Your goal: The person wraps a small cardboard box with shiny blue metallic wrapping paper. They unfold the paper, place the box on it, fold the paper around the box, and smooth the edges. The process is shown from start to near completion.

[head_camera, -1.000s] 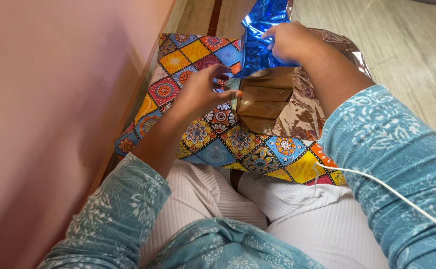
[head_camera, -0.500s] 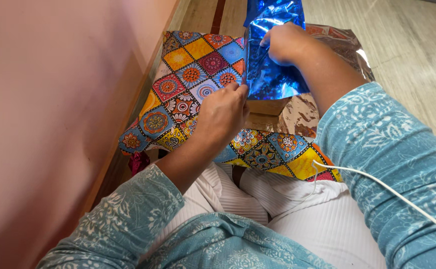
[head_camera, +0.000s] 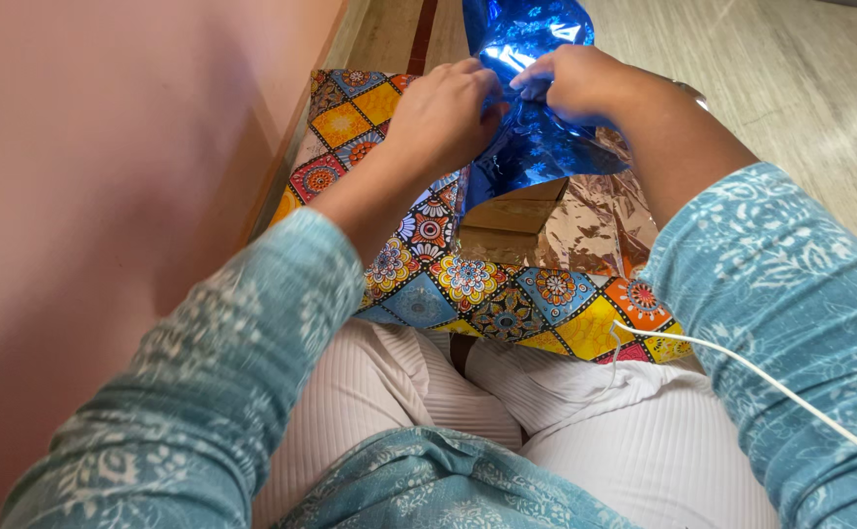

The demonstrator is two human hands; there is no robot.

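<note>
both hands up at the far edge of the patterned sheet (head_camera: 467, 279) — left hand (head_camera: 440, 118) and right hand (head_camera: 570, 83) pinching the blue foil wrap (head_camera: 531, 147). it drapes over a brown box (head_camera: 516, 211) on the sheet.

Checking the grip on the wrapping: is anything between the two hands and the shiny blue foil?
Nothing visible. The left hand and right hand both pinch the blue foil directly, above the brown box on the patterned paper.
</note>
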